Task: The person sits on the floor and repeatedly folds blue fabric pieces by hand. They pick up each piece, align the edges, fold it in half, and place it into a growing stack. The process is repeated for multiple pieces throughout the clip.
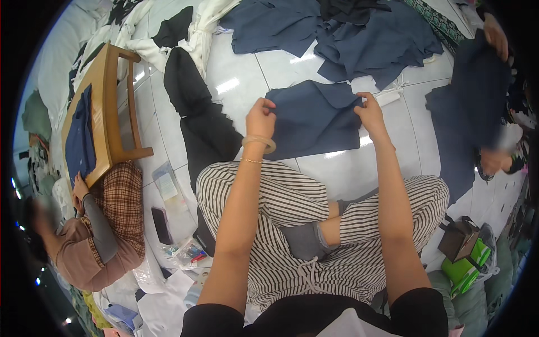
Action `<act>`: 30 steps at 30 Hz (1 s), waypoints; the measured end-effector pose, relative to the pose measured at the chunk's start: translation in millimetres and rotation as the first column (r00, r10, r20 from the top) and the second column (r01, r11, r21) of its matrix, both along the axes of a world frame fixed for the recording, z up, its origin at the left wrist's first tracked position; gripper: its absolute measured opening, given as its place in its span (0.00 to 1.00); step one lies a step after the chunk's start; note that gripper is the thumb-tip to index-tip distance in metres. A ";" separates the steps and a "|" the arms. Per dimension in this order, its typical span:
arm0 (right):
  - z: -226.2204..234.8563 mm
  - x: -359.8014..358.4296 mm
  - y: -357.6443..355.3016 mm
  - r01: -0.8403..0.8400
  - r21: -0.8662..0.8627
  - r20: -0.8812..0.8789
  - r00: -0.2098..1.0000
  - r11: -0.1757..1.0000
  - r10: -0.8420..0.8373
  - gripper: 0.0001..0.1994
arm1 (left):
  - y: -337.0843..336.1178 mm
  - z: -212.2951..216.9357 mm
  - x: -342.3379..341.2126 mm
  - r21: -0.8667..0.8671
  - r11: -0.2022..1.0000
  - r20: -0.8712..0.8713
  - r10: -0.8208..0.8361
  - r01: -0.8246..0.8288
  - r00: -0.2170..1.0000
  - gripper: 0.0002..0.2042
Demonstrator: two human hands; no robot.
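Observation:
My left hand (pixel 260 117) pinches the left edge of a dark blue piece of cloth (pixel 317 121) that lies on the white tiled floor in front of my knees. At the cloth's right edge, my right hand (pixel 369 112) grips a fold of it. A pale bangle sits on my left wrist. I sit cross-legged in striped trousers (pixel 281 202) just behind the cloth.
More dark blue cloth pieces (pixel 348 33) are heaped on the floor farther off, and black cloth (pixel 202 123) lies to the left. A person at the left works at a small wooden table (pixel 106 101). Another person at the right holds dark cloth (pixel 477 101). A green bag (pixel 466 269) lies by my right knee.

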State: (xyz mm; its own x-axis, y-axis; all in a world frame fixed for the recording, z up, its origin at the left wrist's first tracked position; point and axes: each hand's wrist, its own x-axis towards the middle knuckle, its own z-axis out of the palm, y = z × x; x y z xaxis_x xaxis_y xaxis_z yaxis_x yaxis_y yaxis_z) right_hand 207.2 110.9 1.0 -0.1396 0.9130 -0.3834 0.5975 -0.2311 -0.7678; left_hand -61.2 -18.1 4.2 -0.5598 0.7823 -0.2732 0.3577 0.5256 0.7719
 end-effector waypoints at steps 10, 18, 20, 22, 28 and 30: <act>8.2 5.4 0.1 0.042 -0.296 -0.123 0.989 0.954 -0.081 0.13 | 1.0 5.1 -18.6 -0.168 0.983 -0.121 -0.087 0.066 0.989 0.10; 1.5 9.3 4.7 -0.028 -0.384 0.024 0.999 0.923 0.041 0.04 | -5.9 8.7 -32.8 -0.309 0.942 -0.120 -0.176 0.132 0.977 0.16; -0.3 11.7 3.9 -0.038 -0.355 0.049 0.997 0.934 0.060 0.06 | -3.9 10.7 -30.0 -0.324 0.936 -0.098 -0.181 0.141 0.979 0.17; -3.8 15.6 4.7 -0.045 -0.353 0.025 0.998 0.935 0.058 0.06 | -1.7 13.1 -28.0 -0.344 0.925 -0.076 -0.199 0.162 0.977 0.20; 5.6 8.8 3.0 -0.066 -0.388 0.052 0.994 0.919 0.094 0.07 | -14.2 6.6 -44.8 -0.345 0.916 -0.063 -0.240 0.204 0.969 0.25; 2.1 12.3 4.2 -0.079 -0.382 0.077 0.990 0.921 0.116 0.07 | -8.7 15.5 -43.1 -0.433 0.878 -0.042 -0.247 0.205 0.968 0.23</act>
State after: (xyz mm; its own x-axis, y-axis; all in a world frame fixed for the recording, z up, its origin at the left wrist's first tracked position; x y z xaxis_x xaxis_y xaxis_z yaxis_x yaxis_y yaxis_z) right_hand 219.6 115.1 3.1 -0.1660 0.6819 -0.7124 0.6982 -0.4289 -0.5733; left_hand -104.3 -26.8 19.7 -0.4210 0.7129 -0.5609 0.5649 0.6898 0.4528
